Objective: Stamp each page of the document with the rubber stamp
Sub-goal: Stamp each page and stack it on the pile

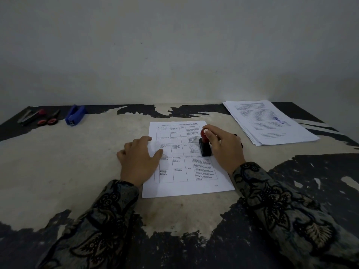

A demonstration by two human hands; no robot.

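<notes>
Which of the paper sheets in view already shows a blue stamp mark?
The top sheet of the stack at the table's far right carries a blue imprint. The table-printed page under the rubber stamp shows none.

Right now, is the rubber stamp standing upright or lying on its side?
Upright: the rubber stamp has its black base flat on the table page, red knob on top, gripped by the right hand.

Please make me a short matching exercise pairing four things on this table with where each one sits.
Things:
1. rubber stamp
2. blue stapler
3. stack of pages
4. left hand

Places:
A. far right of the table
B. flat on the left edge of the table-printed sheet
C. far left, beside the scissors
D. gripped by the right hand, down on the sheet

Pairs: 1-D, 2-C, 3-A, 4-B
</notes>
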